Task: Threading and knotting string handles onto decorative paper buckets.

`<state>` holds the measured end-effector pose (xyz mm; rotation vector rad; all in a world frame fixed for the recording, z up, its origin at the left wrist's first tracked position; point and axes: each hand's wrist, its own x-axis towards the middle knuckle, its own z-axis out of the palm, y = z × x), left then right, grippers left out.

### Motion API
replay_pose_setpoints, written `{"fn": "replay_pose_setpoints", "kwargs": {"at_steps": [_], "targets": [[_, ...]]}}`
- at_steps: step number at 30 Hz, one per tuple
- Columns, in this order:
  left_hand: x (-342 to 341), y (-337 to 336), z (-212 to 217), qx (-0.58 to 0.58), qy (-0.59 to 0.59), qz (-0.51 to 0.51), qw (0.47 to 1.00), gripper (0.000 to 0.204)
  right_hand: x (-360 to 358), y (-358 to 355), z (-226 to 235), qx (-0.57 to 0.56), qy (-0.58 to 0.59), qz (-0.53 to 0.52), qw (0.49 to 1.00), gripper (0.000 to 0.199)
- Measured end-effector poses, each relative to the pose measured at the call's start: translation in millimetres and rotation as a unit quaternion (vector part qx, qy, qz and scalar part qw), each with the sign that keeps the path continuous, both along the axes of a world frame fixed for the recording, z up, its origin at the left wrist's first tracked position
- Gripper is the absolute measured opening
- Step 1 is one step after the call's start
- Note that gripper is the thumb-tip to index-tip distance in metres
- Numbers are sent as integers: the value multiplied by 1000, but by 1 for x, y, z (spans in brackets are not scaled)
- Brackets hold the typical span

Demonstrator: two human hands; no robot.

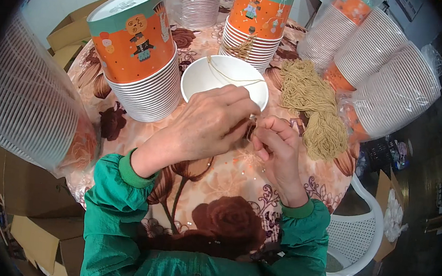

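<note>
Left hand (216, 116): palm down, fingers curled; tips hidden, so whether anything is pinched cannot be told.
Right hand (277, 145): thumb and forefinger brought close together near the left fingers; anything pinched cannot be made out.
Tub (202, 81): white, placed open just beyond the hands.
Cord (238, 80): thin, tan, seen across the tub's mouth.
Yarn (311, 106): tan, laid on the surface (228, 175), right of the tub.

Left grip (217, 116), right grip (279, 142) — close together by a white bowl (195, 82), tan yarn (310, 90) nearby.
</note>
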<state>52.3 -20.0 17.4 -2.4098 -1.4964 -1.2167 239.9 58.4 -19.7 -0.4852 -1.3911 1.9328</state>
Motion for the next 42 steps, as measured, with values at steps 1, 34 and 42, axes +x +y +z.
{"fn": "replay_pose_setpoints", "kwargs": {"at_steps": [1, 34, 42], "targets": [[1, -1, 3, 3, -15, 13, 1000, 25, 1, 0, 1, 0, 0, 0, 1000, 5], [-9, 0, -5, 70, 51, 53, 995, 22, 0, 5, -11, 93, -63, -53, 992, 3], [-14, -5, -5, -86, 10, 31, 996, 20, -13, -3, -33, 122, -69, -91, 986, 9]]}}
